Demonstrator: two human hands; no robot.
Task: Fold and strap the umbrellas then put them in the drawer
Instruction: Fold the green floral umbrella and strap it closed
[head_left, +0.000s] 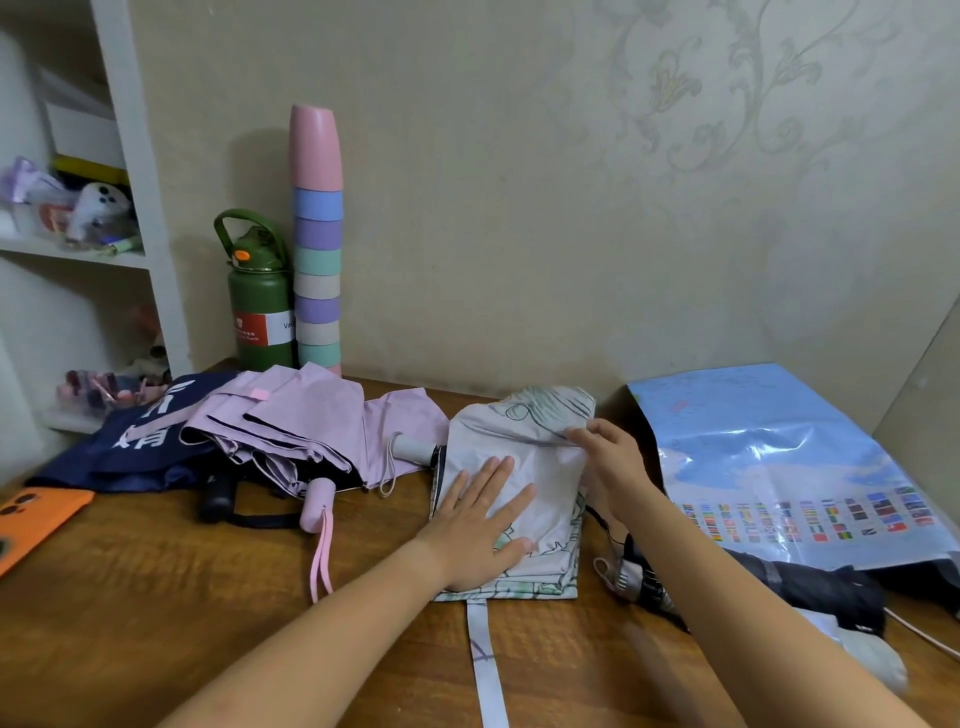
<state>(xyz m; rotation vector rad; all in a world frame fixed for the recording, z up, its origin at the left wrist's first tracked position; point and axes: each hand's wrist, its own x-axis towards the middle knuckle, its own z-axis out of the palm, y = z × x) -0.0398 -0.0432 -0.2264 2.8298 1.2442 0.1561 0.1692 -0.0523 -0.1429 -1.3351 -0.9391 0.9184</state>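
White printed umbrella (524, 467) lies collapsed on the wooden desk (156, 597), center-right, canopy flattened into a rough rectangle, its strap (485, 670) trailing off the near edge toward the camera. Left hand (480, 525) lies flat on the canopy, fingers straight & spread, pressing the fabric down. Right hand (613, 457) is at the canopy's far right edge, fingers & thumb pinching a fold of the fabric. White umbrella's handle (415, 448) sticks out at its far left corner. To the left, a lilac umbrella (291, 431) sits loosely unfolded, w/ pink handle (318, 503) & wrist loop pointing toward the near edge; it partly overlaps a navy umbrella (130, 457) w/ white lettering. Right of the white one, a black umbrella (810, 587) lies partly under a blue map sheet (779, 457) w/ rows of flags. By the back wall: green bottle (258, 306) just beside a stack of pastel cups (317, 249). Orange phone (31, 519) at the desk's left edge. Shelf unit (130, 156) at far left holds small clutter.
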